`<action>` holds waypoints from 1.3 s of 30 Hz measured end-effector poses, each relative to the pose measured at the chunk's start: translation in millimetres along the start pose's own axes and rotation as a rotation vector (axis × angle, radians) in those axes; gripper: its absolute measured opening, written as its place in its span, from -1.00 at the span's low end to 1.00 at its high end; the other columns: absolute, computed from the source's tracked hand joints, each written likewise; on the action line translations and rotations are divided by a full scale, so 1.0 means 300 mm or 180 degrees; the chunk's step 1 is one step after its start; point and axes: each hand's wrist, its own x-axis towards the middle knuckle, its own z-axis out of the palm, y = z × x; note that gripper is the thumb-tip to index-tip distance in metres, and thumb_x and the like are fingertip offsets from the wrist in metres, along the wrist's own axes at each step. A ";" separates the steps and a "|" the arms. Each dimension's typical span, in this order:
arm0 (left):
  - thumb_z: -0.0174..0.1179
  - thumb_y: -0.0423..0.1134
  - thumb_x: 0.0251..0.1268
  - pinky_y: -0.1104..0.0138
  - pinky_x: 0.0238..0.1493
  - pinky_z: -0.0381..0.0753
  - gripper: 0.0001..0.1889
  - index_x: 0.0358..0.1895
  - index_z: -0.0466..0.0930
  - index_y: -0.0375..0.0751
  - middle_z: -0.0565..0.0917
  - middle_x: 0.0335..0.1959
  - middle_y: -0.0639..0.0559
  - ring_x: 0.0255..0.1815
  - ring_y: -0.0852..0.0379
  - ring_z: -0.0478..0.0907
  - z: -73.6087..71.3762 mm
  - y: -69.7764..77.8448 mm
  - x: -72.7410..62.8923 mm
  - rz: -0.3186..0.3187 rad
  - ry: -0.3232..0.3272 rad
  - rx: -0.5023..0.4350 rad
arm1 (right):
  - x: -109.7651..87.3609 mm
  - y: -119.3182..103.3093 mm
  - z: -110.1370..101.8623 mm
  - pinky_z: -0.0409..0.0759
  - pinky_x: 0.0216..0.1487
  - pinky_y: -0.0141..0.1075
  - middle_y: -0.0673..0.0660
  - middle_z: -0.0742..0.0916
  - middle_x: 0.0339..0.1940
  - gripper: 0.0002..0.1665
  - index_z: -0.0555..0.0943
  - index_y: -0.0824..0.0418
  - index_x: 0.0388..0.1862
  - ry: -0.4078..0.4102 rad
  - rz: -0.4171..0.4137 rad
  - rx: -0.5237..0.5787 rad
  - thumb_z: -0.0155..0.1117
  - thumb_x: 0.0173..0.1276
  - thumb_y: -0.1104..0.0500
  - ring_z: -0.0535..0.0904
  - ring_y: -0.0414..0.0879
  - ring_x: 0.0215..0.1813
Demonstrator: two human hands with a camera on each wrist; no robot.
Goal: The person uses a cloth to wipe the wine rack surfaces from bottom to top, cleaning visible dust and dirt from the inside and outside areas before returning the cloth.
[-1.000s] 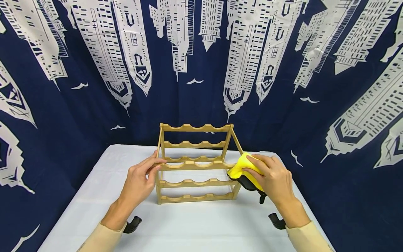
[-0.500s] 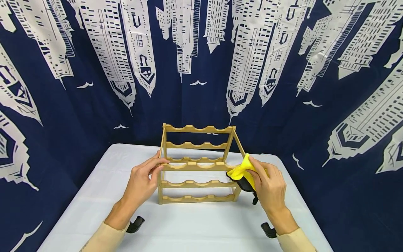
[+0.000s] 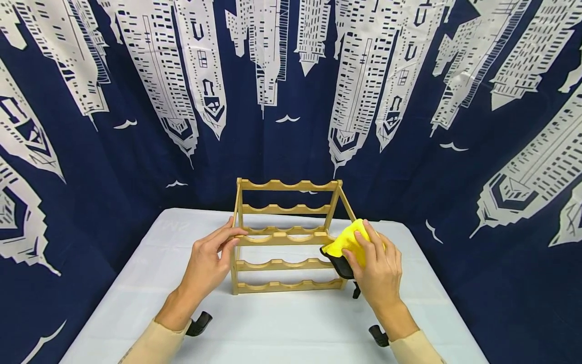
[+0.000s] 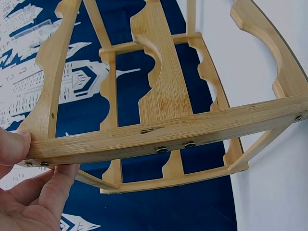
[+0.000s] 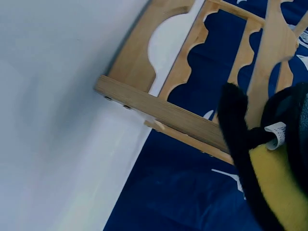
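A light wooden wine rack point(image 3: 279, 265) with scalloped crossbars stands upright on the table. My left hand point(image 3: 206, 264) grips its front left upright near the top. The left wrist view shows the thumb and fingers point(image 4: 57, 190) pinching the upright's end point(image 4: 110, 139) from opposite sides. At the rack's front right upright, my right hand point(image 3: 381, 270) holds a yellow cloth point(image 3: 347, 241) with a black underside, bunched under curled fingers. That cloth point(image 5: 276, 185) overlaps the upright's upper part in the right wrist view, with a small white tag on its edge; the right fingers are hidden there.
The white-covered table point(image 3: 282, 323) has its far edge just behind the rack. A navy curtain point(image 3: 282, 151) with white upside-down buildings hangs behind and around it. Black pieces point(image 3: 199, 323) are at both wrists.
My right hand has moved left and slightly down with the cloth, which covers more of the rack's right front corner. The left hand keeps its grip. The head view has shifted slightly.
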 end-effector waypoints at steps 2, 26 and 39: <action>0.39 -0.53 0.64 0.79 0.25 0.60 -0.74 0.16 0.90 -0.15 0.82 0.44 -0.28 0.55 -0.30 0.74 0.000 -0.001 -0.001 -0.0001 0.0008 0.0013 | -0.019 0.001 0.003 0.78 0.03 0.37 0.37 0.71 0.63 -0.17 0.73 0.33 0.37 -0.0132 0.0073 -0.0001 0.33 0.75 -0.42 0.74 0.50 0.23; 0.38 -0.55 0.64 0.78 0.26 0.60 -0.72 0.19 0.89 -0.17 0.85 0.40 -0.24 0.55 -0.27 0.74 -0.006 -0.007 0.012 0.0019 -0.0039 0.0029 | -0.088 0.030 -0.008 0.57 -0.02 -0.70 0.41 0.94 -0.12 -0.51 0.79 0.47 -0.02 0.0254 0.1609 0.0971 0.87 0.11 0.48 0.63 -0.61 -0.06; 0.41 -0.57 0.58 0.57 -0.45 0.41 -0.71 0.15 0.91 -0.16 0.93 0.23 -0.24 0.04 -0.16 0.96 -0.012 -0.011 0.023 0.0211 -0.0083 0.0068 | -0.193 0.046 -0.059 0.60 -0.37 -0.25 0.22 0.91 -0.31 -0.65 0.79 0.19 -0.12 -0.2008 0.2079 0.0472 0.86 0.33 0.15 0.68 -0.04 -0.38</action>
